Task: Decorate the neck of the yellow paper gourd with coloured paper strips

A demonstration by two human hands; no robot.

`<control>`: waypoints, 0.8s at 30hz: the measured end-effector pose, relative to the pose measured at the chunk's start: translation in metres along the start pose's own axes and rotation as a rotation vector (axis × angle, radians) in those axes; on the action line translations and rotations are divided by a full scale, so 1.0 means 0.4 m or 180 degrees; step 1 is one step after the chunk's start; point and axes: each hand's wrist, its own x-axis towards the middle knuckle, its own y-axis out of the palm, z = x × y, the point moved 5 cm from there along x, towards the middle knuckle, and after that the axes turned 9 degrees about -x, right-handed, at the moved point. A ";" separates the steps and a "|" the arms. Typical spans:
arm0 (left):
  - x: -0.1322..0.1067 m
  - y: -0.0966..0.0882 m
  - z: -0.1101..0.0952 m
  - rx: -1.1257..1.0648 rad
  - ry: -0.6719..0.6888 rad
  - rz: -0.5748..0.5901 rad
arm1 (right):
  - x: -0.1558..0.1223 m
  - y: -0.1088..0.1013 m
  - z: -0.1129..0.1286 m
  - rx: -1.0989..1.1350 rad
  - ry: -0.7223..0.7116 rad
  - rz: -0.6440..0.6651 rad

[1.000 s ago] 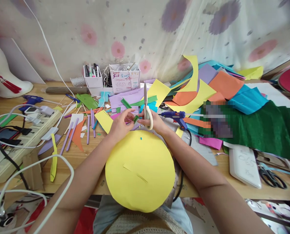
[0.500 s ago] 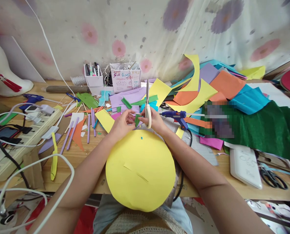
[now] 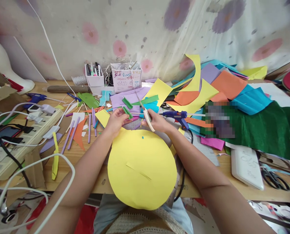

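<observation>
While left hand point(image 3: 117, 123) pinches one green strip point(image 3: 127, 112), fingertips nearly together, right hand point(image 3: 157, 121) curls round one scissors point(image 3: 148, 119) (white-handled), both just beyond yellow disc point(image 3: 142, 159); farther beyond disc, two white boxes point(image 3: 126, 83), smaller holding pens point(image 3: 91, 69).

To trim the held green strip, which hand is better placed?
Probably the right hand: it holds the white-handled scissors, while the left hand is occupied holding the green strip in its fingers.

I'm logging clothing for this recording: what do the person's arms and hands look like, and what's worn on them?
The left hand and right hand are ungloved; no rings or watch show. No sleeves cover the visible forearms. A knitted beige-and-brown top shows below.
</observation>
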 end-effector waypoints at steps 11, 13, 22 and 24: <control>0.018 -0.042 -0.016 -0.0852 0.0265 -0.0371 | -0.032 -0.009 0.010 -0.0259 -0.0471 0.1475; 0.015 -0.034 -0.015 -0.0819 0.0260 -0.0345 | -0.030 -0.003 0.017 -0.0242 -0.0478 0.1479; -0.004 -0.005 -0.006 -0.0606 0.0340 -0.0450 | -0.034 0.013 0.016 -0.0204 -0.0299 0.1800; -0.007 -0.003 -0.005 -0.0478 0.0284 -0.0440 | -0.032 0.012 0.015 -0.0306 -0.0342 0.1827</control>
